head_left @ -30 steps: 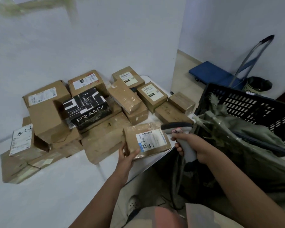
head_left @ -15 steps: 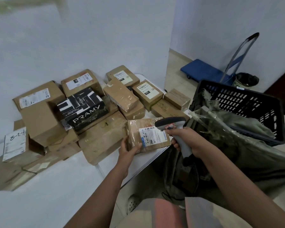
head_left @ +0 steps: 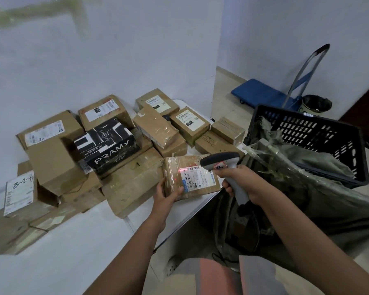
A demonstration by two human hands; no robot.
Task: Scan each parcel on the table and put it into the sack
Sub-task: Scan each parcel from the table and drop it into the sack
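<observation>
A flat brown parcel wrapped in tape, with a white and blue label, is tilted up at the table's near edge. My left hand grips its lower left corner, thumb across the front. My right hand grips the handle of a grey barcode scanner, whose head sits just over the parcel's label. A red light spot shows on the label. The grey-green sack hangs open right of the table, draped over a black crate.
Many cardboard parcels crowd the white table, among them a black box marked PRAMY and a box labelled 4-2-8. A blue hand trolley and a small bin stand on the floor at the back right.
The scanner has moved left and over the parcel's label, and a red scan light now falls on it. My left hand has tilted the parcel up towards the scanner.
</observation>
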